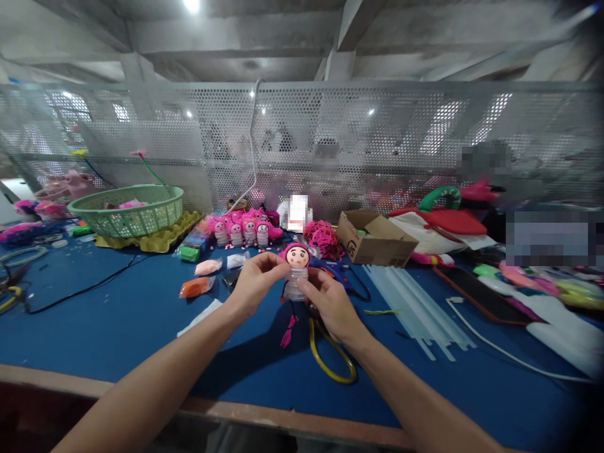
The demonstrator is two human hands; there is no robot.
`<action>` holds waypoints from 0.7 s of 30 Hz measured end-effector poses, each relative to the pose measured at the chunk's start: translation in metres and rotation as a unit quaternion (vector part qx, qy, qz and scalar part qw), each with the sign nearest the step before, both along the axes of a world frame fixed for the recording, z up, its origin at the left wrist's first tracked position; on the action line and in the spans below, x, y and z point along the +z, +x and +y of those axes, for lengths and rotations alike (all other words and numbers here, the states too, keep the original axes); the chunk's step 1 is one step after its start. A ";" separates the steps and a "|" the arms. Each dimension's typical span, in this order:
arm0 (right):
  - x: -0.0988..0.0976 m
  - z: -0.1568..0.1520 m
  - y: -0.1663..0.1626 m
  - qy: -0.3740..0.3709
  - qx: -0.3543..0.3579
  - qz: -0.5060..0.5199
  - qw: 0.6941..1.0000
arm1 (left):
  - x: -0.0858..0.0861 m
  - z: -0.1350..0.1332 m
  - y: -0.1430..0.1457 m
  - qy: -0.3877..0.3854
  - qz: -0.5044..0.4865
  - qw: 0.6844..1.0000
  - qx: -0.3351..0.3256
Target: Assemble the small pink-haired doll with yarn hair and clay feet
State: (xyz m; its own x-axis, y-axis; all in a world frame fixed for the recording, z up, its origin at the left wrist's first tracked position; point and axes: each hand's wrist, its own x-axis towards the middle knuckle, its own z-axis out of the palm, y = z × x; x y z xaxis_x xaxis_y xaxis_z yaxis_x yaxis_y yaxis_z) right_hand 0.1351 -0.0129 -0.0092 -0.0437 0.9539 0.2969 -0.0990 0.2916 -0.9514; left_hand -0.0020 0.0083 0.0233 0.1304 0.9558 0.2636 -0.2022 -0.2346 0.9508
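Between my two hands, above the blue table, is a small doll (pixel 297 257) with a round painted face, a pink hood and a clear ribbed body. My left hand (pixel 258 282) pinches it at the neck with thumb and forefinger. On the other side, the fingers of my right hand (pixel 329 301) grip the ribbed body. A bundle of pink cord (pixel 289 331) hangs below the doll. Close under my right hand lies a yellow loop (pixel 333 371). Several similar dolls (pixel 236 233) stand in a row farther back.
A green basket (pixel 127 217) sits on an egg tray at the left. Orange clay packets (pixel 195 287) lie nearer. Behind my right hand are pink cords (pixel 324 238) and a cardboard box (pixel 372 242). Translucent strips (pixel 415 308), a phone-like slab (pixel 479 294) and a white cable (pixel 495 355) lie rightward.
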 end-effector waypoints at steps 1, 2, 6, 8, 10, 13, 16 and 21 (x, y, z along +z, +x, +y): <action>0.000 0.000 0.000 0.001 0.001 0.000 1.000 | 0.000 0.000 0.000 0.001 0.001 1.000 0.001; 0.000 0.000 0.000 0.003 0.001 -0.002 1.000 | 0.001 -0.001 0.000 0.002 0.001 1.000 0.003; 0.001 -0.002 0.000 0.015 0.018 -0.010 1.000 | 0.004 -0.003 0.002 -0.004 -0.002 1.000 0.014; 0.002 -0.003 -0.001 0.022 0.021 -0.010 0.999 | 0.004 -0.004 0.002 -0.008 -0.002 1.000 0.020; 0.002 -0.003 -0.001 0.028 0.017 -0.012 0.999 | 0.004 -0.004 0.002 -0.010 0.001 1.000 0.021; 0.002 -0.003 -0.001 0.029 0.012 -0.017 0.999 | 0.003 -0.005 0.002 -0.012 0.008 1.000 0.017; 0.001 0.000 0.000 0.023 -0.004 -0.021 1.000 | 0.002 -0.006 0.002 -0.004 0.018 1.000 0.021; 0.000 0.002 0.000 0.014 -0.013 -0.010 1.000 | 0.004 -0.007 0.002 0.005 0.039 0.999 0.031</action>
State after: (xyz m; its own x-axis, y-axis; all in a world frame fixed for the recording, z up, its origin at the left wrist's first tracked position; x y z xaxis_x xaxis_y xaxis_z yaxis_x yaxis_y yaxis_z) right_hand 0.1356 -0.0111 -0.0095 -0.0263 0.9460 0.3230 -0.0714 0.3205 -0.9445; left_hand -0.0001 0.0016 0.0276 0.0924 0.9597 0.2654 -0.1119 -0.2548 0.9605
